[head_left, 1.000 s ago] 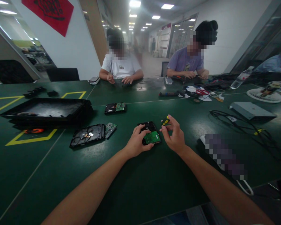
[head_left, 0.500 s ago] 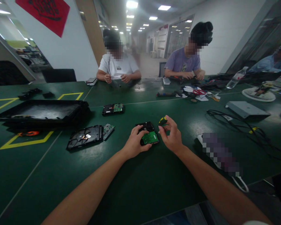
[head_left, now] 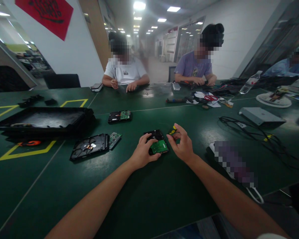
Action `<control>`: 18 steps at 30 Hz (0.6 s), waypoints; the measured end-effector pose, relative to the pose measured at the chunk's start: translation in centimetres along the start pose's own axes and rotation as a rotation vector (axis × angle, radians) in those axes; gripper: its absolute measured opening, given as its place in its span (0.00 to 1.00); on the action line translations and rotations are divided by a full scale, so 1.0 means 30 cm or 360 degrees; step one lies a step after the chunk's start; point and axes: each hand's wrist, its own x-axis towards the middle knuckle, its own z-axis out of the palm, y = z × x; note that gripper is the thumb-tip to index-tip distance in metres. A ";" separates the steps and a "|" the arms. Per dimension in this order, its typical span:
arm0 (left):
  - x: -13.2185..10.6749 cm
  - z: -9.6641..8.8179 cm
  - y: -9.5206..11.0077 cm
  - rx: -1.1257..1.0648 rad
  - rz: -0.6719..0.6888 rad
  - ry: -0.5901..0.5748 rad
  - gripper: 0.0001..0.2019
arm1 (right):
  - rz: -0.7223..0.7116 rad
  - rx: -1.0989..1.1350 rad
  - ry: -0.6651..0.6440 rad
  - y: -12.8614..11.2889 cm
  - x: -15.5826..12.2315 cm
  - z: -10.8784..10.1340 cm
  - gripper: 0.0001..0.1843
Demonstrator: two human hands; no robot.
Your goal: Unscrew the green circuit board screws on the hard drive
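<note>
A hard drive (head_left: 161, 146) with a green circuit board lies on the table in front of me. My left hand (head_left: 143, 151) is closed around its left side, thumb and fingers at its edges. Just to the right of the drive, my right hand (head_left: 181, 142) pinches a short black-and-yellow screwdriver (head_left: 172, 129) between thumb and fingers. Its handle is partly covered by the fingers, and I cannot make out the shaft. Left of my hands lie an opened black drive casing (head_left: 89, 146) and a loose circuit board (head_left: 115, 140). Another hard drive (head_left: 119, 117) sits farther back.
Black trays (head_left: 42, 119) are stacked at the left. On the right are a grey box (head_left: 262, 116), black cables (head_left: 251, 132) and a blurred-out phone-like object (head_left: 234, 162). A water bottle (head_left: 251, 82) leans farther back. Two people (head_left: 126, 71) work across the green table (head_left: 149, 196).
In my right hand the screwdriver has turned slightly, its near end now lower, with the fingers shifted on it. My left hand stays on the hard drive. One person opposite lowered a hand.
</note>
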 end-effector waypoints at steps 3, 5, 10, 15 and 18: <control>0.000 -0.002 0.003 -0.0005 0.0000 -0.0009 0.31 | 0.0012 0.0027 -0.0048 -0.007 0.002 -0.004 0.35; 0.000 -0.002 0.005 -0.0008 0.0003 -0.0009 0.30 | 0.0024 0.0036 -0.0064 -0.007 0.000 -0.003 0.36; 0.001 0.004 -0.002 -0.0003 0.0015 0.0009 0.31 | 0.0003 -0.0014 -0.0034 0.004 -0.002 0.003 0.36; 0.001 0.008 -0.011 -0.0008 0.0023 0.0010 0.31 | 0.0013 0.0015 -0.0079 -0.004 0.001 0.000 0.36; 0.001 0.008 -0.010 -0.0005 0.0013 0.0008 0.31 | 0.0038 0.0030 -0.0048 -0.003 -0.002 0.000 0.35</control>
